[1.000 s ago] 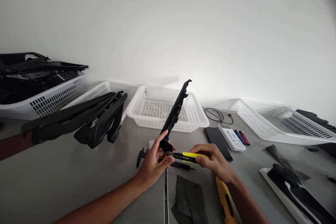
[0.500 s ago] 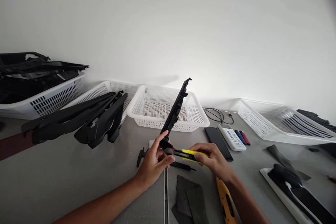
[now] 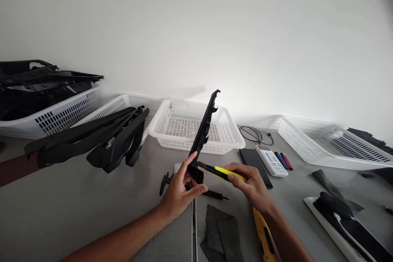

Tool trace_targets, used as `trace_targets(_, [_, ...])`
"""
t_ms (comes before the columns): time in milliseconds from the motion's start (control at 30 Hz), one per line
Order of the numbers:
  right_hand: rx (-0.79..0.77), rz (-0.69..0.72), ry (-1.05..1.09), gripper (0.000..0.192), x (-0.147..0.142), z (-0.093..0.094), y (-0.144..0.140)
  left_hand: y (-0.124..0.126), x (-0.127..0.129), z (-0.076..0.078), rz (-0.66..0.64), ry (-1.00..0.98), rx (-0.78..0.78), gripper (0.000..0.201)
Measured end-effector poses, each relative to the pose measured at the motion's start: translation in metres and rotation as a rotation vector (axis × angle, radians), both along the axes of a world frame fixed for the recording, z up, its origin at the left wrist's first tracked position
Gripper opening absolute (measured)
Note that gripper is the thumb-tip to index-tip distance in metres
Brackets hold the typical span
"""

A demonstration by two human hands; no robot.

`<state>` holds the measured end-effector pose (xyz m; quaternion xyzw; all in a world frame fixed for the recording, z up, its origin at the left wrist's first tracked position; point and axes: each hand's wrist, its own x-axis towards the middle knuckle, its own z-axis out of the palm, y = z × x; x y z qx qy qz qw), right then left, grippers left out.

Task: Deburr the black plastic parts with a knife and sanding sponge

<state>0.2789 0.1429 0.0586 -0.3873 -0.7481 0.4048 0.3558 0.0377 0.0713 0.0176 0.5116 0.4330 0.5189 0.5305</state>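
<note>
Grey table (image 3: 92, 213): my left hand (image 3: 179, 190) grips the black strip (image 3: 204, 131); my right hand (image 3: 250, 184) clasps the yellow knife (image 3: 225, 172), tip at its near end. Trimming looks unfinished.

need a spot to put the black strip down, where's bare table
Bare grey table lies left of the left hand, below the black parts pile. Another patch sits between the remote and tilted basket. Crowded: around the yellow knife and right hand.

Single head-worn view, looking forward and down, close above the bench's (image 3: 76, 213) near edge, facing the far edge and white wall (image 3: 196, 28)
</note>
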Motion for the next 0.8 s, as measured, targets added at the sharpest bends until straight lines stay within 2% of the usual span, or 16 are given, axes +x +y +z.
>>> trace_targets(233, [0.034, -0.032, -0.003, 0.035, 0.0, -0.002, -0.001, -0.002, 0.002, 0.006, 0.001, -0.036, -0.004, 0.124])
trace_targets(400, [-0.084, 0.092, -0.057, 0.038, 0.0, -0.01, 0.003, -0.003, 0.002, 0.011, -0.042, -0.036, -0.017, 0.121])
trace_targets(467, [-0.103, 0.099, -0.066, 0.04, 0.0, -0.013, 0.004, -0.004, 0.002, 0.011, -0.05, -0.03, -0.008, 0.12])
trace_targets(667, [0.078, -0.032, -0.03, 0.036, -0.007, -0.006, 0.0, -0.003, 0.002, 0.006, -0.027, 0.015, -0.006, 0.109])
trace_targets(800, [0.119, -0.028, -0.044, 0.034, -0.011, -0.002, -0.005, -0.003, 0.002, 0.007, -0.012, 0.023, -0.02, 0.109])
